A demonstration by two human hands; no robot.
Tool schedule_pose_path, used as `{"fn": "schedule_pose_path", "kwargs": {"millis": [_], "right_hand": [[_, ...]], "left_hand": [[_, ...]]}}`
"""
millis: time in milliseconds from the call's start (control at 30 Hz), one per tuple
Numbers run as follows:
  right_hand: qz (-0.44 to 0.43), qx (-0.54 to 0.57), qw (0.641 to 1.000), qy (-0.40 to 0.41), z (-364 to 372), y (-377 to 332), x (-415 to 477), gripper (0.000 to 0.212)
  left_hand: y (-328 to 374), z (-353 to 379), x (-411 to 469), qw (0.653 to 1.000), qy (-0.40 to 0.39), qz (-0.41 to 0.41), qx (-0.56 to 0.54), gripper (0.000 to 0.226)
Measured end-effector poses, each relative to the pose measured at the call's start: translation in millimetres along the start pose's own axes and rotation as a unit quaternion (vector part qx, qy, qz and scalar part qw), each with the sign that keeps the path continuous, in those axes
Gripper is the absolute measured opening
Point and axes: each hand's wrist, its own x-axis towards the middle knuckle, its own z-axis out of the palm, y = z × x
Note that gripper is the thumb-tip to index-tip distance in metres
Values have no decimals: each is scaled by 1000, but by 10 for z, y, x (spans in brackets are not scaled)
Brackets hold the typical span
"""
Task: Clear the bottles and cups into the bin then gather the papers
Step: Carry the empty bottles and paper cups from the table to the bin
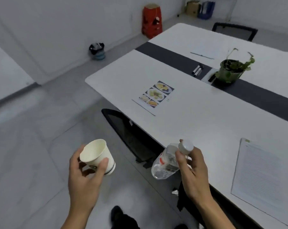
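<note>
My left hand [83, 177] grips a white paper cup [97, 156], tilted with its mouth toward me, over the floor. My right hand [192, 172] holds a clear plastic bottle [166, 162] by its white cap end, body slanting down left beside the table edge. A small bin [97, 51] with a black liner stands far off by the wall. On the white table [206, 116] lie a sheet with food pictures [154, 96], a text sheet [262, 176] at right and pale papers [204, 47] at the far end.
A black chair [128, 134] is pushed under the near table edge. A potted plant [231, 70] and two markers [197, 70] sit on the table's dark centre strip. Red stacked stools [151, 20] stand by the wall; another chair [234, 30] is at the far side.
</note>
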Motion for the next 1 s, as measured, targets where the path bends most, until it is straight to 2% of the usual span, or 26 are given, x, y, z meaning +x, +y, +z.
{"fn": "schedule_pose_path", "kwargs": {"millis": [133,300,467,700,867,1000], "right_hand": [[-9,-25,996,-82,971,-65,-20,36],[-37,-60,984,-161,2401,-149,-26,29],[-118,-61,974,-183,3543,-699,321,37],[-173,-22,977,-125,4614,-1069,1422,37],[-173,31,983,-59,5507,-1134,2688,36],[-181,63,981,-44,6243,-1504,3714,35]], "left_hand": [[-378,-882,221,996,82,-18,-15,62],[-773,-2091,717,981,178,-71,-23,79],[-757,-2836,1655,977,210,-35,-25,76],[-500,-2696,3632,986,147,74,-23,74],[-334,-2335,5299,985,106,137,4,72],[-19,-2240,6456,980,103,170,4,76]]}}
